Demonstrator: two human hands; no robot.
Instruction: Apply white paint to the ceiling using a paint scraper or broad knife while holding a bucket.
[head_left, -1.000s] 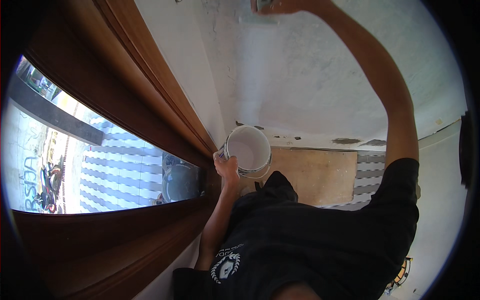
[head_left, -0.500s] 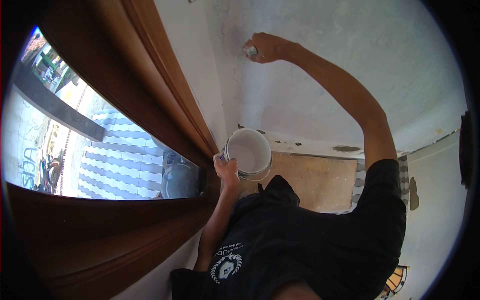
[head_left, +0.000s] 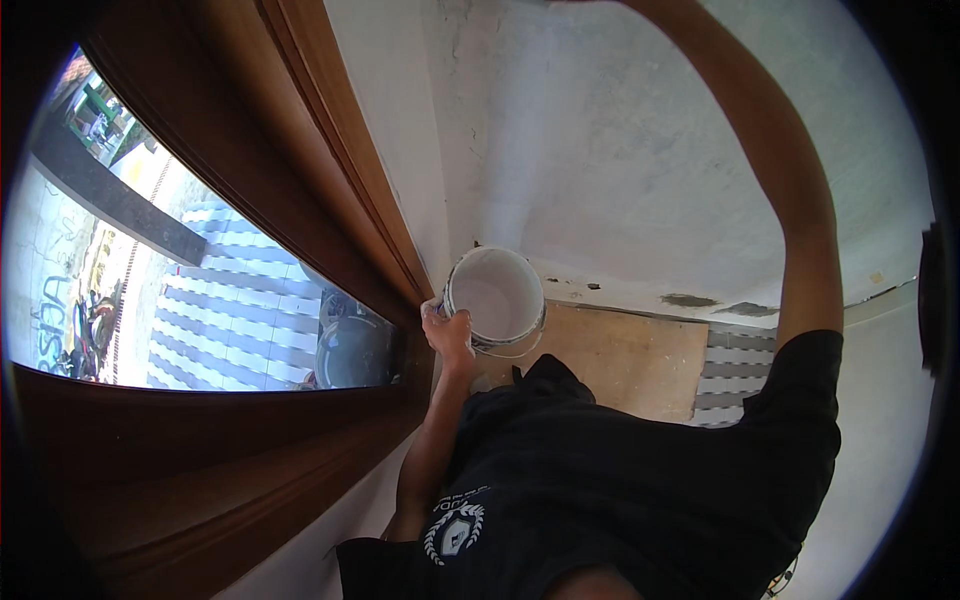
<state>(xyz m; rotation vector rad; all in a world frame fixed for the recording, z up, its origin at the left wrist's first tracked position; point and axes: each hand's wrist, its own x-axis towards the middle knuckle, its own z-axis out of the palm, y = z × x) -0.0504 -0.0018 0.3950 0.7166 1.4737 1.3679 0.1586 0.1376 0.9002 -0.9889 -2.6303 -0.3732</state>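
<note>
My left hand point(head_left: 449, 335) is closed on the near left side of a white bucket point(head_left: 455, 290), and pale smears mark its fingers. The bucket is tilted toward me, so its inside shows, with whitish, paint-like stuff in it. A thin wire handle point(head_left: 510, 356) hangs below its rim. My right arm point(head_left: 790, 170) stretches high across the grey-white wall point(head_left: 620, 180). Only a sliver of my right hand point(head_left: 578, 2) shows at the upper edge; its fingers and anything in them are cut off.
Close on my left stands a brown wooden frame point(head_left: 330, 130) around an opening onto a tiled floor point(head_left: 235, 320) outside. Below the bucket a tan board point(head_left: 620, 360) lies on patterned tiles point(head_left: 738, 375). Dark bare patches point(head_left: 690, 300) mark the wall's foot.
My right hand has moved up the wall, almost out of view; earlier it gripped a pale handle-like end. My left hand still holds the bucket, which has hardly shifted.
</note>
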